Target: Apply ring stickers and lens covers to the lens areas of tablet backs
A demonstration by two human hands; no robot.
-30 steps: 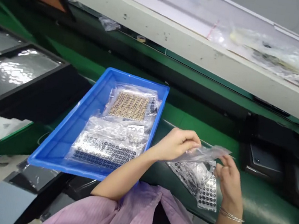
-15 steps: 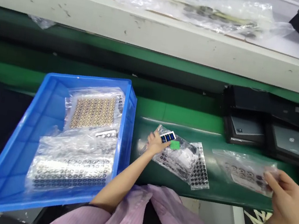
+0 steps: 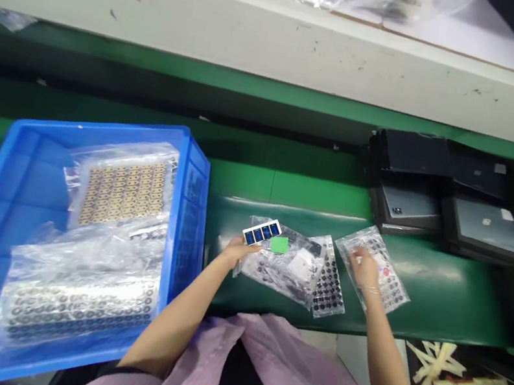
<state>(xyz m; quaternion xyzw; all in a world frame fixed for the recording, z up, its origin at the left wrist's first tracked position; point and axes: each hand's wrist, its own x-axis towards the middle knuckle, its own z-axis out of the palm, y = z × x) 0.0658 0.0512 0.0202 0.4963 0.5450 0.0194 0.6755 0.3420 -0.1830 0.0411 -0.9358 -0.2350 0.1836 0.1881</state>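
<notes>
Apparently partway through handling bagged sheets: some laid out on the green worktop (image 3: 455, 304) around the hands, others inside the blue plastic bin (image 3: 192, 208), left of the left hand (image 3: 238, 250). Impossible to say which count as finished.

At the left hand, fingers extended under the lower-left end of a white strip with four blue patches (image 3: 263, 231); perhaps pinching, but cannot tell for sure. At the right hand (image 3: 363, 269), fingers bent down onto a clear bag of round pieces (image 3: 396, 289), flat on the worktop; cannot tell whether pinching the plastic. Between the hands, a bag of dark pieces (image 3: 267, 276) under a green tag (image 3: 279, 244), and beside that, a sheet of black dots (image 3: 331, 294).

Compared with half a second ago: right hand now drawn in closer to the left, no longer far out with a lifted bag; unable to tell whether the same bag. All four blue patches now uncovered, formerly part-hidden by the left hand.
</notes>
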